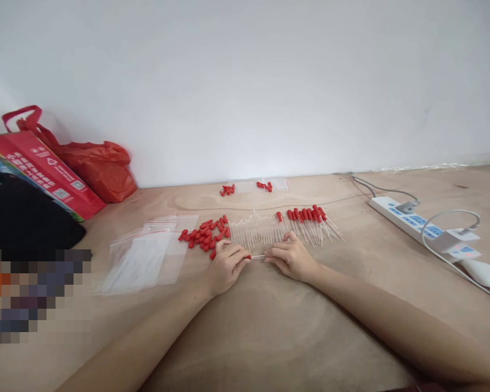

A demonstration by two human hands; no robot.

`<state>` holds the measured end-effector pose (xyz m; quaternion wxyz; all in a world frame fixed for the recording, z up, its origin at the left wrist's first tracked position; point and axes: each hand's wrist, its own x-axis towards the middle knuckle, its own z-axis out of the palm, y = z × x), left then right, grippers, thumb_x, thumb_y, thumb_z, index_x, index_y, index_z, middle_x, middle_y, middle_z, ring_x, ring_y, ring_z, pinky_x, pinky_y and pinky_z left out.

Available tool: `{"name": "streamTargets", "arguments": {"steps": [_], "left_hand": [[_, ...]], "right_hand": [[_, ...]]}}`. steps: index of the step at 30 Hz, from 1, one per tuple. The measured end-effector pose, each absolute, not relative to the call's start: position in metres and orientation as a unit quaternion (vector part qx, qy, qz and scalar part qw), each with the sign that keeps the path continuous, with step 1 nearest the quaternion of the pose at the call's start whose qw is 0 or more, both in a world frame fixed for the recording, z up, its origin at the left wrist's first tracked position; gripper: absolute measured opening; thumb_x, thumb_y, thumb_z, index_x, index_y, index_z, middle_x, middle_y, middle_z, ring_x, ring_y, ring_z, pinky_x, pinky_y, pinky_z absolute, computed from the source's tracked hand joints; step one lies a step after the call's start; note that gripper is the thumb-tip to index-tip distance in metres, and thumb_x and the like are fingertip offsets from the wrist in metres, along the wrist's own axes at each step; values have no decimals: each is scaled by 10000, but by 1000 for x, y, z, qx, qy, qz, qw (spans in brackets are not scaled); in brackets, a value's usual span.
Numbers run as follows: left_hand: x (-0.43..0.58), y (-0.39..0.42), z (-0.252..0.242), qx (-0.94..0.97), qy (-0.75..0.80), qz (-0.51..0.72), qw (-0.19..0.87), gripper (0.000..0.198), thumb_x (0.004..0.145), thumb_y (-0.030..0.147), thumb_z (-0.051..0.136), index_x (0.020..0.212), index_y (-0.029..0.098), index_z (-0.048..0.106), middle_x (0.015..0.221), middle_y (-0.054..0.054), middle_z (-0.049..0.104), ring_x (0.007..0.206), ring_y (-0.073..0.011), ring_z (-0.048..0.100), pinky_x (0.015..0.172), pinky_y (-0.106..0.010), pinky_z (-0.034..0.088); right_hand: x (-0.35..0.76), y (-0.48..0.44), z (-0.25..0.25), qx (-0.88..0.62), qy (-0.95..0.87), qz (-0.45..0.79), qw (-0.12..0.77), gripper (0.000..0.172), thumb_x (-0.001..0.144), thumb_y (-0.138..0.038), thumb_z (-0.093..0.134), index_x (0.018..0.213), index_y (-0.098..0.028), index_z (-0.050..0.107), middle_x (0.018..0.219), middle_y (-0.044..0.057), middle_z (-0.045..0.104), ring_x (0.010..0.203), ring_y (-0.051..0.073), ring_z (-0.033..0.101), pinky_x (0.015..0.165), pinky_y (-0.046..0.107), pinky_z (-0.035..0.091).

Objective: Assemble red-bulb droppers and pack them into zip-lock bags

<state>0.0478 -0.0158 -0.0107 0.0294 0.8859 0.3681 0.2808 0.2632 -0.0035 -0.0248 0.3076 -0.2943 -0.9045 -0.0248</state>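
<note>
My left hand (229, 265) pinches a red rubber bulb, mostly hidden by the fingers. My right hand (291, 257) grips a clear thin dropper tube (258, 257), whose near end meets the bulb between the two hands. Just beyond the left hand lies a heap of loose red rubber bulbs (204, 235). A row of bare clear tubes (253, 228) spreads out in front of both hands. Past the right hand, several droppers with red bulbs fitted (308, 215) lie side by side, tips toward me.
Clear zip bags (141, 256) lie left of the bulbs. Another clear bag (280, 184) with bulbs around it is near the wall. A white power strip (408, 218) with plugs and cables stands at right. A red bag (102, 169) and black cloth (28, 218) are at left.
</note>
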Motion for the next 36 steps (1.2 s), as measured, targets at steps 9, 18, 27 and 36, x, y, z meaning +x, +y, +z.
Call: {"name": "streamTargets", "arguments": {"steps": [9,18,27,36], "left_hand": [[48,-17,-11,898,355,259,23,203,872,241,374,796,192,556,732,4,612,698,-117,540,845,-335,270],[47,-14,-12,901,337,273,19,200,872,269,393,788,183,554,721,11,607,697,-110,537,840,-329,264],[47,-16,-12,903,342,262,9,198,867,261,390,778,183,548,719,6,604,696,-113,533,841,-341,270],[50,-19,-10,908,330,258,-13,177,858,238,391,764,171,525,705,5,583,670,-111,515,851,-347,271]], "right_hand": [[264,0,-25,-294,-905,-44,304,216,863,-263,425,774,-188,607,674,-11,621,581,85,504,687,293,218],[264,-1,-26,-295,-905,-28,305,192,854,-266,449,786,-181,607,693,2,623,603,90,499,676,293,216],[263,-2,-26,-296,-909,-26,292,198,850,-258,439,764,-172,596,665,2,600,583,93,476,642,287,209],[259,-5,-23,-277,-915,-1,294,226,862,-260,399,783,-163,587,663,1,593,557,87,446,631,286,199]]}}
